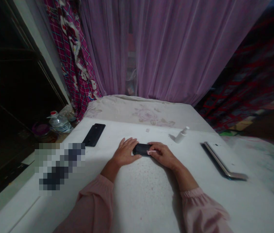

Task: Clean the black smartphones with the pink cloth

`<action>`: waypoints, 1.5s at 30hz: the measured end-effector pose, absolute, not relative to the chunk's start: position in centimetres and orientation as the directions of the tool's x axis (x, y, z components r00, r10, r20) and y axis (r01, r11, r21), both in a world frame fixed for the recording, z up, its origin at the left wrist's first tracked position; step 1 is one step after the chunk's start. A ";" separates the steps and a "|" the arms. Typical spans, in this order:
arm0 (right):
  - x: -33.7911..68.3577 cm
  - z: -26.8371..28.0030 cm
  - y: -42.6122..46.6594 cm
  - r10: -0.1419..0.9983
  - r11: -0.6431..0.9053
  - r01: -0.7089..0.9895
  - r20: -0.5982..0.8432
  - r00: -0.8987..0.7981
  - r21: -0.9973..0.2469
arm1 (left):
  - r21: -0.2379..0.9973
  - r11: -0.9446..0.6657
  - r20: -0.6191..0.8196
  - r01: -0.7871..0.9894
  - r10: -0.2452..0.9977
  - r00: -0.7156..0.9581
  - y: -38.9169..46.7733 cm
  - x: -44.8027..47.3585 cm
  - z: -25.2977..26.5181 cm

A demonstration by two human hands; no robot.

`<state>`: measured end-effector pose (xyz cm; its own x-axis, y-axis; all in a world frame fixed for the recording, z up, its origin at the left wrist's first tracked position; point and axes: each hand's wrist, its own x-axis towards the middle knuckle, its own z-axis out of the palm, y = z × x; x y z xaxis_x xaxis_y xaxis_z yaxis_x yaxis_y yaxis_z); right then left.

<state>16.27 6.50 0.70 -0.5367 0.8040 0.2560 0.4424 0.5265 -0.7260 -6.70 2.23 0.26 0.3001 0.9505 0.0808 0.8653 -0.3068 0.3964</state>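
Note:
A dark phone (142,149) lies flat on the white-covered table, between my two hands. My left hand (125,152) rests at its left end, thumb along the near edge and fingers stretched toward the far edge, steadying it. Over the right part of the screen, my right hand (161,155) pinches a small pale pink piece (151,151), which touches the glass; whether it is cloth or something firmer I cannot make out. Just beyond the phone sits a tiny whitish square (147,130). A white spray bottle (181,135) stands upright to the far right of my hands.
Black phones or phone-like slabs (94,134) lie at the left, beside a pixelated patch. On the right is a stack of flat devices with a white top (220,155). Purple curtains (175,48) hang behind the table (148,200). A water jug (60,122) stands beyond its left edge.

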 end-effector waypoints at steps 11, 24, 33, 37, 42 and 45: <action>14.6 0.3 6.8 0.894 0.442 0.658 0.238 -0.380 -0.609 | 0.406 -0.320 0.093 0.856 0.946 0.310 2.2 -6.8 0.3; 14.7 0.6 6.6 0.873 0.476 0.635 0.243 -0.423 -0.608 | 0.410 -0.328 0.100 0.851 0.944 0.315 2.1 -6.7 0.3; 16.1 1.5 6.4 0.752 0.538 0.421 0.191 -0.631 -0.730 | 0.405 -0.333 0.104 0.852 0.942 0.319 2.2 -6.7 0.2; 15.4 0.8 6.5 0.776 0.565 0.463 0.248 -0.580 -0.683 | 0.400 -0.337 0.103 0.852 0.940 0.324 2.1 -6.8 0.2; 14.4 0.5 6.5 0.820 0.550 0.576 0.261 -0.509 -0.605 | 0.402 -0.334 0.098 0.853 0.942 0.322 2.1 -6.7 0.3; 13.9 0.4 6.4 0.865 0.497 0.660 0.256 -0.432 -0.563 | 0.403 -0.332 0.098 0.853 0.942 0.321 2.2 -6.6 0.3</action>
